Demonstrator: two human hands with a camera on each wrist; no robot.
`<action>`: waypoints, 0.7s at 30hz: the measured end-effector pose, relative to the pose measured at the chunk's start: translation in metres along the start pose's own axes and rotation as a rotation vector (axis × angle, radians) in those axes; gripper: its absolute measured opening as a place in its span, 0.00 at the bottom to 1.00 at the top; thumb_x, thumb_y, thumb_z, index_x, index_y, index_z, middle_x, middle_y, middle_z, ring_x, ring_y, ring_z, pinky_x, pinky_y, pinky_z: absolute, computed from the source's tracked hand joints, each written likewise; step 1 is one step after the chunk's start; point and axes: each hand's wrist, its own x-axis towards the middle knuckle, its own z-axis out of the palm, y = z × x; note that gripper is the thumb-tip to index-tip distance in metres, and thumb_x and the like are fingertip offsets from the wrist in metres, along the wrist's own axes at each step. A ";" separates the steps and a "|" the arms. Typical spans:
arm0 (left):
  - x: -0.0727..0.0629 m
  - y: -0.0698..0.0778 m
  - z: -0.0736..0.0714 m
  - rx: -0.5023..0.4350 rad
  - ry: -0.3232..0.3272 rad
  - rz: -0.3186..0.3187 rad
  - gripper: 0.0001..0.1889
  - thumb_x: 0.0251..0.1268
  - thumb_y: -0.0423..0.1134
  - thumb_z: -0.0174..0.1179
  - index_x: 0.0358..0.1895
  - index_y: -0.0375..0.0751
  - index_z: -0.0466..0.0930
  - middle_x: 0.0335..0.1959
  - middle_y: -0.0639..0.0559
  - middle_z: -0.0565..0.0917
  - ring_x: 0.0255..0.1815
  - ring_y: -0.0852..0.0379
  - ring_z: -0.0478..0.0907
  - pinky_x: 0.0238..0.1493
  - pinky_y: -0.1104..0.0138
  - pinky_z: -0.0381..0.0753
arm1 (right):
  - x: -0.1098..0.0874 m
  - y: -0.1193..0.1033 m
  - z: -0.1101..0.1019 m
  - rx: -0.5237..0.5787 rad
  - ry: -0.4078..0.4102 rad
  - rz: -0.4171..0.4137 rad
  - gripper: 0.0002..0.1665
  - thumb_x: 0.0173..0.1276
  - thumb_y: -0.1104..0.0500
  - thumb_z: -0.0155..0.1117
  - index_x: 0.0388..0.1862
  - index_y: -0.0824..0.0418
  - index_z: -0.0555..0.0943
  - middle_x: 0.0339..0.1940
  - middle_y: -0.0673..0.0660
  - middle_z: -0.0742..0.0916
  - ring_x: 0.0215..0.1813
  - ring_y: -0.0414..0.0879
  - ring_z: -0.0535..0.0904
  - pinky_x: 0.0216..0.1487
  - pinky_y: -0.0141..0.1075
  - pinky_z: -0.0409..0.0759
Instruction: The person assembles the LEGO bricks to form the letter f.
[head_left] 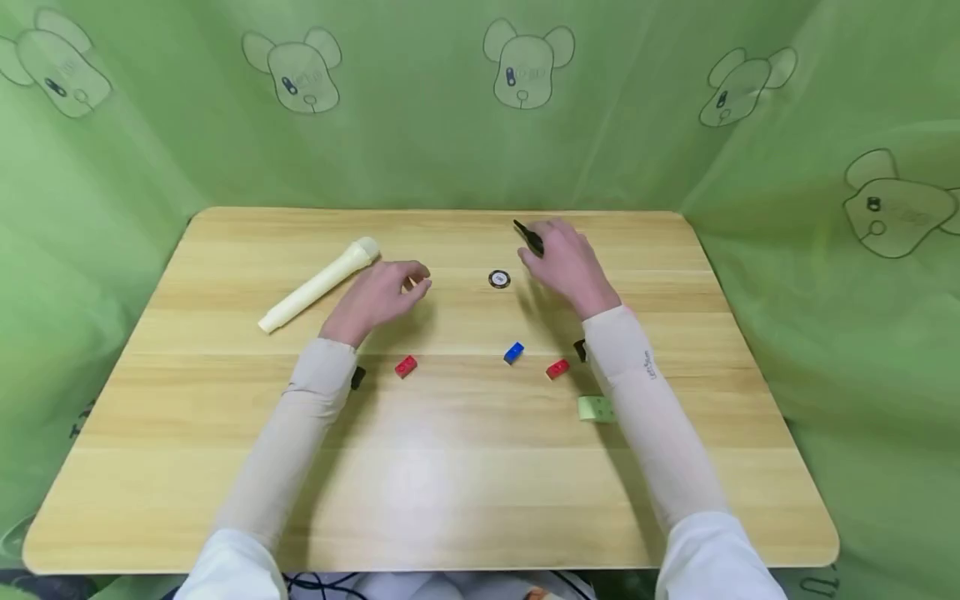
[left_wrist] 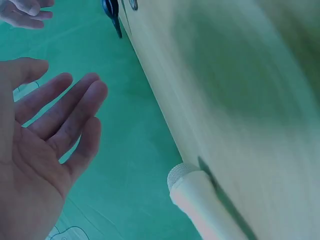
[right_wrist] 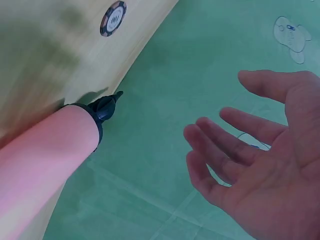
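Note:
My left hand (head_left: 381, 298) hovers over the table with relaxed fingers, holding nothing. Just left of it lies a cream microphone (head_left: 318, 286); its mesh head (left_wrist: 182, 172) shows below the open palm in the left wrist view. At the back right, my right hand (head_left: 566, 262) hangs above a pink cylinder (right_wrist: 50, 155) with a black pointed end (right_wrist: 104, 107). The right wrist view shows the fingers loose and apart from that cylinder. From the head, the hand and sleeve hide most of it, leaving the black tip (head_left: 529, 238) visible. A poker chip (head_left: 498, 279) lies between both hands.
Nearer the front lie a red brick (head_left: 406, 367), a blue brick (head_left: 513, 353) and another red brick (head_left: 557, 369). Sleeves partly cover two small black pieces (head_left: 358, 377) and a light green block (head_left: 596, 408). Green curtains (head_left: 420, 158) surround the wooden table (head_left: 465, 500).

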 end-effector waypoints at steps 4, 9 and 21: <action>-0.021 -0.003 0.009 -0.049 -0.074 -0.053 0.21 0.73 0.48 0.54 0.61 0.40 0.79 0.53 0.46 0.84 0.53 0.49 0.80 0.57 0.55 0.77 | -0.012 -0.001 0.004 0.015 -0.033 -0.005 0.33 0.75 0.51 0.58 0.72 0.68 0.68 0.69 0.68 0.74 0.69 0.64 0.70 0.69 0.57 0.65; -0.045 -0.007 0.012 -0.093 -0.178 -0.077 0.28 0.69 0.47 0.59 0.69 0.41 0.72 0.65 0.44 0.77 0.65 0.45 0.73 0.66 0.51 0.70 | -0.028 -0.007 0.001 0.019 -0.117 -0.005 0.31 0.74 0.53 0.61 0.71 0.65 0.70 0.62 0.67 0.80 0.57 0.61 0.79 0.58 0.55 0.76; -0.081 -0.012 0.028 -0.127 -0.309 -0.072 0.41 0.51 0.42 0.77 0.70 0.39 0.70 0.69 0.39 0.71 0.62 0.42 0.73 0.65 0.49 0.71 | -0.066 -0.003 0.016 -0.040 -0.323 0.083 0.35 0.70 0.52 0.67 0.71 0.65 0.70 0.61 0.66 0.81 0.59 0.60 0.79 0.52 0.52 0.79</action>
